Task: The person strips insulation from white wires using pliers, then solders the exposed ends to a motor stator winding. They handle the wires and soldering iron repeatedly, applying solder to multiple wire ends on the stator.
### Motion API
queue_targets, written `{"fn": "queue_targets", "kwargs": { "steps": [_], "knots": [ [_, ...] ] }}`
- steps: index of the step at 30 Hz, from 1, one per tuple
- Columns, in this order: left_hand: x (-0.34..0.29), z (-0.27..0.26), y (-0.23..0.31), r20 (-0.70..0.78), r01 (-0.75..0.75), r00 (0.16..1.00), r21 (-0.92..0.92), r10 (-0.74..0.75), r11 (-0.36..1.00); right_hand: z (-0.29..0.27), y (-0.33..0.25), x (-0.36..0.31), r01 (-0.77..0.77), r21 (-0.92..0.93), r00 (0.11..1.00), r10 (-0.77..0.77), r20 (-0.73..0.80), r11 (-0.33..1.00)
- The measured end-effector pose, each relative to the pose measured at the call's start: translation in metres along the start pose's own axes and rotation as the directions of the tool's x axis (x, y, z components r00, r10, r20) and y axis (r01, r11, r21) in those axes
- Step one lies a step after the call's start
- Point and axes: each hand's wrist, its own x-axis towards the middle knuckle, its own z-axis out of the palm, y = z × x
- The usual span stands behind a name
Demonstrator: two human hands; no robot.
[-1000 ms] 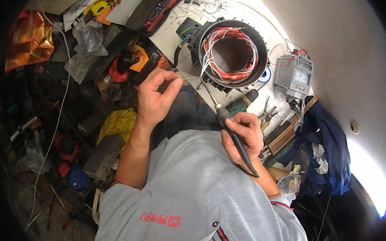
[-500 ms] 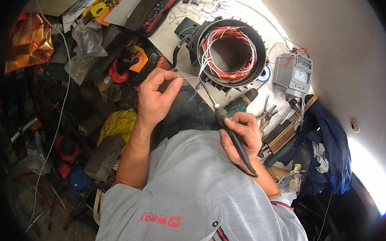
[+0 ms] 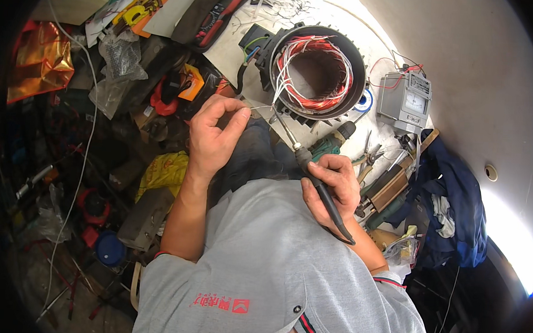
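Note:
Between thumb and forefinger my left hand (image 3: 215, 133) pinches a thin length of solder wire (image 3: 260, 107), its far end meeting the iron's tip. My right hand (image 3: 335, 188) grips the black handle of a soldering iron (image 3: 318, 180) whose metal shaft points up and left. That tip touches the white lead wires (image 3: 277, 99) at the lower left of a motor stator (image 3: 357, 105). Red and white windings (image 3: 323, 101) line the dark finned housing, which lies with its opening facing up. The exact joint at the tip is too small to make out.
Right of the stator are a solder spool (image 3: 364, 101), a green power tool (image 3: 329, 146), pliers (image 3: 372, 154) and a grey analog meter (image 3: 405, 102). A red-and-black multimeter (image 3: 217, 22) lies in its case at upper left. Cluttered tools and bags fill the left side.
The view has shifted very slightly. Both hands keep their grips, with iron and solder still at the leads; the faint smoke near the iron has thinned.

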Motion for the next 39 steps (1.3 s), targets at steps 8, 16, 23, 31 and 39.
{"fn": "queue_targets", "kwargs": {
  "steps": [8,16,23,31,39],
  "knots": [
    [-0.0002,-0.0004,0.0034,0.007,-0.001,1.0,0.038,0.001,0.999,0.0008,-0.0011,-0.0003,-0.003,0.02,1.0,0.003,0.005,1.0],
    [-0.0002,-0.0001,0.0025,0.008,-0.014,1.0,0.038,0.014,0.999,0.0017,-0.0011,-0.0005,0.017,0.014,1.0,-0.018,0.008,1.0],
    [0.0007,0.0003,0.0032,0.015,-0.021,1.0,0.049,0.02,0.999,0.0019,-0.0016,-0.0005,0.024,0.0,1.0,-0.024,0.01,1.0],
    [0.0007,0.0003,0.0059,0.018,-0.023,1.0,0.057,0.022,0.998,0.0031,-0.0041,-0.0025,0.005,-0.027,1.0,-0.005,0.01,1.0],
    [0.0009,0.0013,0.0055,0.013,-0.021,1.0,0.061,0.021,0.998,0.0041,-0.0034,-0.003,0.027,-0.045,1.0,-0.027,0.002,0.999]
  ]
}}
